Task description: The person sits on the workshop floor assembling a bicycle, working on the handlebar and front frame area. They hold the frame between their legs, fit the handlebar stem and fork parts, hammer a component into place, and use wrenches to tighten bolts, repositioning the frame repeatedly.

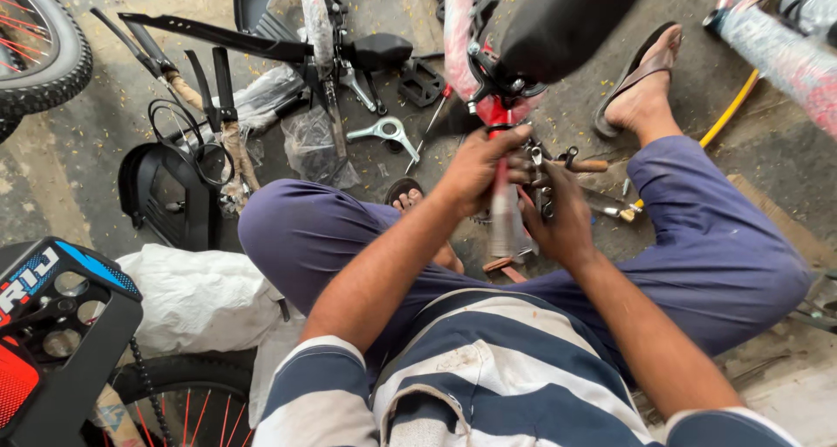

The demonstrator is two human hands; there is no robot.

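Left hand (478,170) was found closed around the red bicycle frame tube (499,155), fingers wrapped over it just below the black saddle (567,20). Right hand (558,211) was curled against the other side of the same tube, its fingers touching a small metal fitting (538,163); whether they fully gripped that fitting could not be determined, as the area was blurred. Both hands met at the tube, directly between the person's knees. The tube stood roughly upright, partly sleeved in white wrapping (459,28) higher up.

On the concrete floor (52,194) beyond the hands lay a silver crank arm (384,133), a black pedal (421,83), a red-handled screwdriver (432,124) and clear plastic bags (314,146). A black chain guard (170,194) lay to the left, near a white sack (196,294). A yellow hose (728,111) ran past the person's sandalled foot (645,85).
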